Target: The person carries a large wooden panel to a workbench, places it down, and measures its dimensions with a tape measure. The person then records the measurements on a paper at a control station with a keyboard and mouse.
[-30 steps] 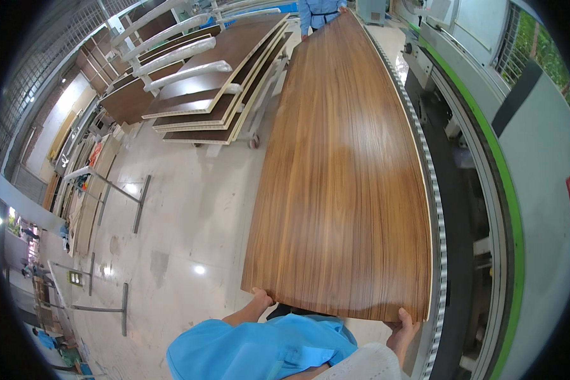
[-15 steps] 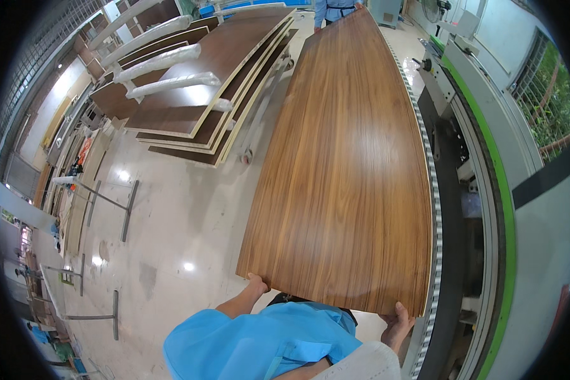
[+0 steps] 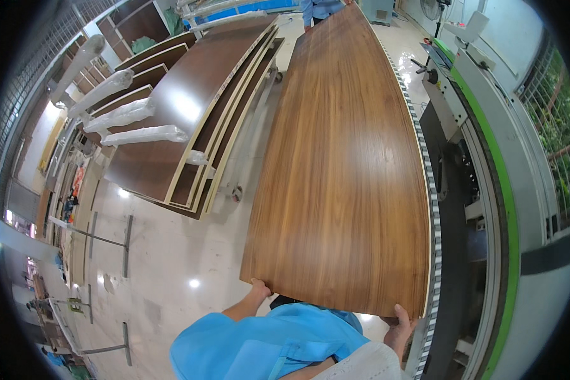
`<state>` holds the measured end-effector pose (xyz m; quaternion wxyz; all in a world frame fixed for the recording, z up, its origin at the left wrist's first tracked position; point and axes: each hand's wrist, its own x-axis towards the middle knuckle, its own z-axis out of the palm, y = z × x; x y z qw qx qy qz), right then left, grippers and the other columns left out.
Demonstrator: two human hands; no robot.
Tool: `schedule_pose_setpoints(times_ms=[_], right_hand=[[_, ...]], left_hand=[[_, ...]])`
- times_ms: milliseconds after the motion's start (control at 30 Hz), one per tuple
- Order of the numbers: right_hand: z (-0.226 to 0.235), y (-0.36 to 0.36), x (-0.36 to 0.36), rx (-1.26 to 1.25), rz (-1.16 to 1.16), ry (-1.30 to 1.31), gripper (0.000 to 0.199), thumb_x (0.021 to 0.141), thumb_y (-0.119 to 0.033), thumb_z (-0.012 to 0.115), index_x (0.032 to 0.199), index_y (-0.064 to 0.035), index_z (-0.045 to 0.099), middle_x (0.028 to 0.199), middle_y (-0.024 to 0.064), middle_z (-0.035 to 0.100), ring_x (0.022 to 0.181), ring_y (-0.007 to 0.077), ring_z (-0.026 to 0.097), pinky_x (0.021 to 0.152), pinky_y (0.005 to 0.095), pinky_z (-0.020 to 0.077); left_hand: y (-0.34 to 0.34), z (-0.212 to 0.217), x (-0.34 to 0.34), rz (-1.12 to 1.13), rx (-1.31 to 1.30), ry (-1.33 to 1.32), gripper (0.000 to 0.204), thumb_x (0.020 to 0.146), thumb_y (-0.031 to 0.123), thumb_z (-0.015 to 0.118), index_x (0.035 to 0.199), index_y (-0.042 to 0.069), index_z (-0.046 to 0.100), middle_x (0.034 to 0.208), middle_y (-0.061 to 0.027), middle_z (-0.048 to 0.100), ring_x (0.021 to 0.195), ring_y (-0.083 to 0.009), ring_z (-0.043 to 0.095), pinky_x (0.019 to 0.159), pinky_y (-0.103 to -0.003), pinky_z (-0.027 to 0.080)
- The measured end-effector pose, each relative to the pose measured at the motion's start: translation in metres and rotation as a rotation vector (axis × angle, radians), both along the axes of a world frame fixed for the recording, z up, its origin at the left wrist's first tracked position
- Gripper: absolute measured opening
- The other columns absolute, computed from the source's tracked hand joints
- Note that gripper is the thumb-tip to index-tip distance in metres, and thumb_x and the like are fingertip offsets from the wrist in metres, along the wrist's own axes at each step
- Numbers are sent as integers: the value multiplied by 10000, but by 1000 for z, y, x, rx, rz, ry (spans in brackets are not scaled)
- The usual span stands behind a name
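Note:
A long brown wood-grain panel (image 3: 345, 171) stretches away from me, its near edge close to my body. My left hand (image 3: 259, 290) grips the near left corner, with most of its fingers hidden below the panel. Near the right corner, my right hand (image 3: 399, 324) is closed on the same edge, thumb on top and fingers underneath. At the far end stands another person (image 3: 323, 11) in blue, close to the panel. The panel's right side runs along a strip of small rollers (image 3: 432, 209).
A long machine (image 3: 487, 183) with a green stripe stands along the right. Left of the panel, a wheeled rack with white wrapped arms (image 3: 144, 135) holds several dark brown boards (image 3: 190, 107). Metal floor stands (image 3: 126, 247) sit farther left on the glossy floor (image 3: 171, 266).
My view has shifted forward, so the stacked boards and rack appear lower and farther left. Both hands keep their hold on the panel, which stays alongside the rollers.

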<state>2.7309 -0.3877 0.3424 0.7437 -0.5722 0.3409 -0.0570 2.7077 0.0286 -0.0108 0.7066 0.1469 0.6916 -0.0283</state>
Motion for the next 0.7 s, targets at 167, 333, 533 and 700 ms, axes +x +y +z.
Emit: schedule_pose_setpoints(times_ms=[167, 333, 533, 700], right_hand=[[-8, 26, 89, -23, -140, 7, 763, 836, -140, 732, 1497, -20, 371, 1310, 188, 591, 1093, 322, 663, 809, 447, 617], [-31, 39, 181, 58, -111, -16, 755, 818, -135, 750, 1468, -25, 382, 1310, 176, 580, 1110, 319, 656, 805, 467, 615], [-25, 52, 314, 4, -24, -97, 826, 807, -217, 762, 1510, -86, 349, 1324, 183, 599, 1086, 362, 689, 762, 524, 639], [-9, 59, 413, -4, -25, -49, 830, 810, -216, 758, 1515, -91, 337, 1329, 186, 596, 1096, 374, 687, 762, 531, 648]], left_hand=[[21, -28, 103, -32, 13, -53, 927, 995, 794, 161, 1592, 115, 365, 1628, -107, 415, 1451, -346, 442, 1143, -631, 372], [47, -59, 207, -20, 22, -85, 945, 992, 797, 211, 1590, 78, 352, 1650, -140, 371, 1476, -399, 387, 1181, -639, 320], [53, -24, 342, 112, -107, 33, 971, 990, 806, 215, 1595, 55, 326, 1641, -153, 377, 1466, -380, 405, 1128, -656, 377], [71, -7, 440, 45, -63, 33, 958, 993, 802, 203, 1588, 64, 343, 1633, -135, 393, 1459, -371, 417, 1126, -641, 389]])
